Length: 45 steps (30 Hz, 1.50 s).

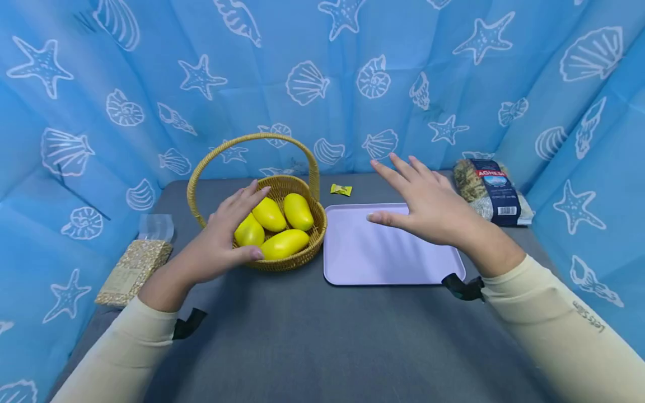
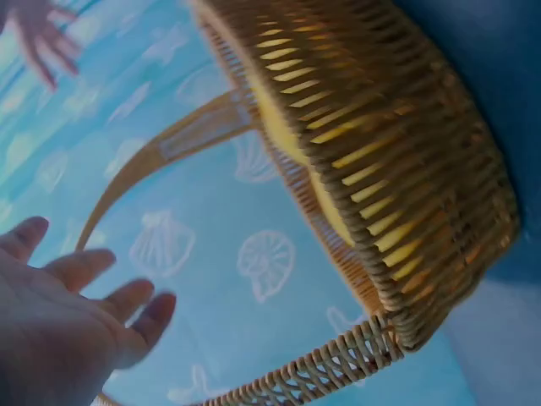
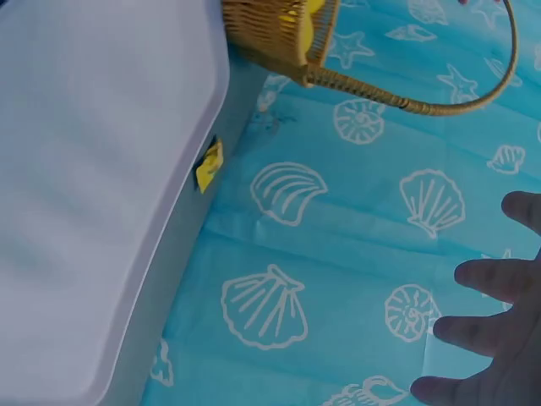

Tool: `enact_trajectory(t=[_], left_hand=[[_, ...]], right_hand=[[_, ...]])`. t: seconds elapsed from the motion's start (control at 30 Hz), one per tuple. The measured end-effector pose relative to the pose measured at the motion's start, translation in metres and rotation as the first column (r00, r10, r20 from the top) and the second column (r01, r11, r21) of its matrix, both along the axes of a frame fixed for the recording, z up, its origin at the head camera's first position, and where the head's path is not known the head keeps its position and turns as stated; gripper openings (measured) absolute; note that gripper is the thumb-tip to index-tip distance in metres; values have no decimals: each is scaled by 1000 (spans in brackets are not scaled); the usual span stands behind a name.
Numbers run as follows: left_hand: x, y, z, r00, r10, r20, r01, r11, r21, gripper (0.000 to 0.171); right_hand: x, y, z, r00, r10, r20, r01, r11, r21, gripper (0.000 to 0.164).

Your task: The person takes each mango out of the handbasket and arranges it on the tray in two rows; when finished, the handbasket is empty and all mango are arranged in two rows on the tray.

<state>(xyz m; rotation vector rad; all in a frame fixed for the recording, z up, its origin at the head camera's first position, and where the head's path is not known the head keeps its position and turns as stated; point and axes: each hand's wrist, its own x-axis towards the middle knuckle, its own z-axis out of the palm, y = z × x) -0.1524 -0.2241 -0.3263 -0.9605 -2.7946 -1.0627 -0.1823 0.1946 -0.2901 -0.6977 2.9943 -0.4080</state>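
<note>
A wicker basket with a tall arched handle holds several yellow mangoes. In the head view my left hand hovers in front of the basket's left side, fingers extended and holding nothing; it hides part of the rim. The left wrist view shows this hand apart from the basket's wall. Over the lilac tray, to the right of the basket, my right hand is raised with fingers spread and nothing in it. Its fingertips show at the edge of the right wrist view.
Behind the tray lies a small yellow wrapped packet. A bag of pasta stands at the back right, and a clear pack of grains lies at the left. A blue shell-print curtain surrounds the grey table.
</note>
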Motion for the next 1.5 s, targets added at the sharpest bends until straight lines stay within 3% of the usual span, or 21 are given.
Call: enact_trajectory(t=[0.1,0.2,0.27,0.37,0.43,0.53,0.63,0.7,0.8,0.87,0.93,1.0,1.17,1.27,1.4,1.5], left_hand=[[9,-9,0,998,-26,-49,34,986,160,107],[14,-18,-1,995,-46,-90,76,927,366,105],[15,-23,-3,994,-66,-92,105,844,525,99],[14,-31,-8,990,-54,-127,130,671,730,91],[12,-35,-14,987,20,-160,120,571,812,85],[6,-38,-25,966,187,-177,77,446,892,81],[0,-40,-39,946,295,-136,33,328,944,82],[-6,-42,-51,946,309,-95,16,248,969,85],[-18,-48,-74,966,256,-17,-24,156,987,96],[-26,-52,-91,977,205,57,-83,120,989,102],[-33,-56,-108,978,159,134,-154,123,980,106],[-37,-59,-124,972,105,210,-225,154,962,108],[-41,-63,-150,941,-7,339,-325,272,906,112],[-42,-60,-158,931,-25,363,-334,336,881,111],[-40,-59,-163,937,-16,350,-309,434,846,100],[-40,-61,-165,937,-19,348,-297,481,825,87]], right_hand=[[0,0,0,999,28,-20,-29,997,-76,98],[-1,-1,-2,998,60,-35,-65,986,-157,98],[-2,-3,-5,995,87,-40,-94,972,-216,99],[-4,-7,-11,991,130,-40,-136,947,-292,103],[-5,-10,-16,987,159,-36,-162,929,-333,104],[-7,-17,-23,979,203,-25,-197,905,-376,104],[-9,-24,-29,971,240,-2,-220,885,-412,102],[-9,-29,-32,966,258,13,-227,874,-430,102],[-9,-37,-37,962,273,28,-232,865,-444,103],[-9,-41,-39,959,280,35,-235,861,-451,102],[-9,-46,-41,958,282,43,-234,862,-450,101],[-9,-49,-43,957,284,54,-230,863,-450,100],[-9,-55,-47,952,299,67,-233,849,-474,102],[-10,-60,-50,947,310,82,-225,826,-517,104],[-11,-70,-55,937,332,111,-209,785,-583,106],[-14,-80,-58,927,360,107,-219,748,-627,107]])
